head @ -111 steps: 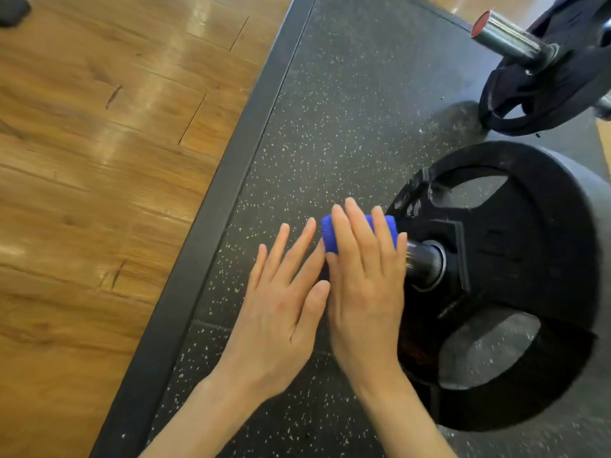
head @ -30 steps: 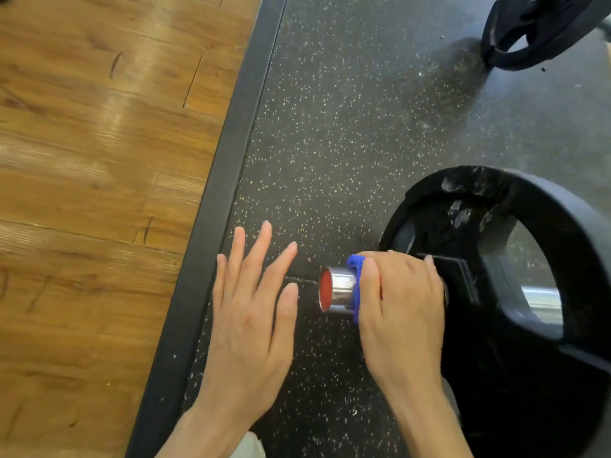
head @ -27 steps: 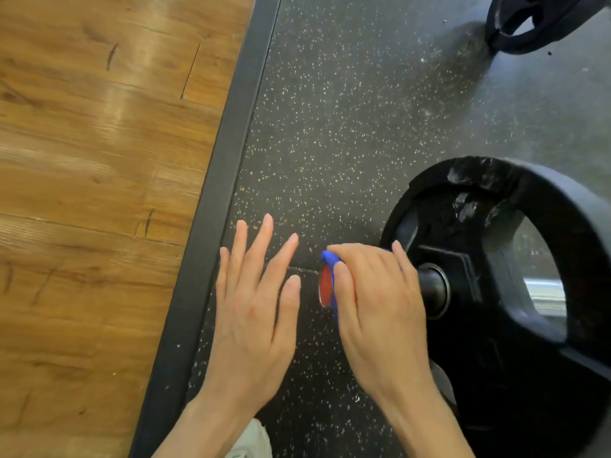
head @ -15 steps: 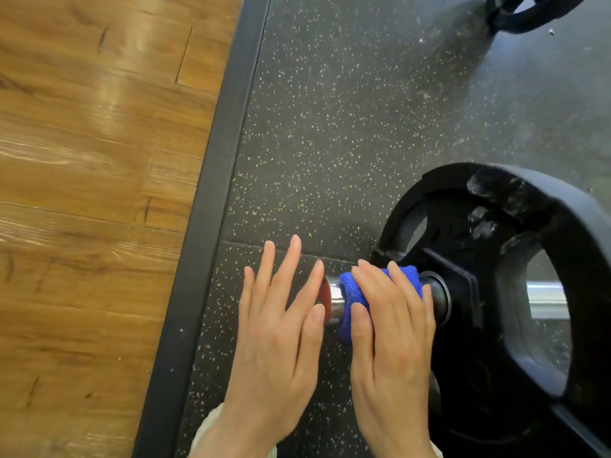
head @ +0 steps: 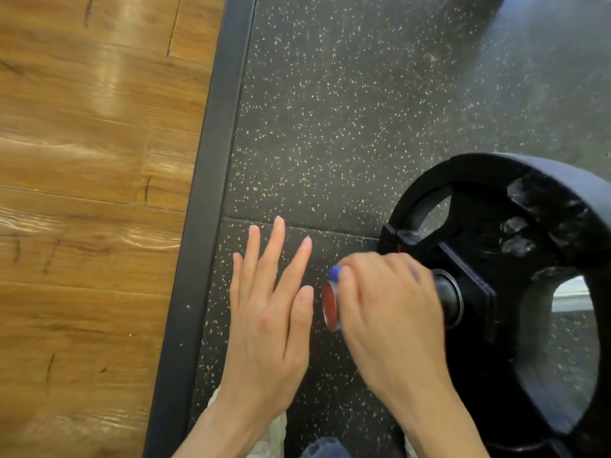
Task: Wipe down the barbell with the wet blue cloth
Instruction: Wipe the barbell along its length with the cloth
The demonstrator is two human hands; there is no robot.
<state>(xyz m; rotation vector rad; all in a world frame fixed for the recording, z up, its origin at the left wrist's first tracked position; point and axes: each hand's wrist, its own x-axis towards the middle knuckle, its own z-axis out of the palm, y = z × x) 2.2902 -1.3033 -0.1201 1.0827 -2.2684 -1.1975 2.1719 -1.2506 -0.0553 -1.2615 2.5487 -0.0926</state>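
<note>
While the right hand gripped the blue cloth around the barbell sleeve tip, the left hand hovered flat and empty. Only the end looked covered; the shaft was likely left.

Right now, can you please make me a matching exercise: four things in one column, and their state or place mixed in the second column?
Things:
1. left hand
2. right hand
3. red end cap
4. weight plate

States or places:
A. wrapped around the blue cloth on the barbell sleeve
B. flat, fingers straight, holding nothing
C. upright on the speckled mat
D. visible between the two hands

Pairs: 1-B, 2-A, 3-D, 4-C
</note>
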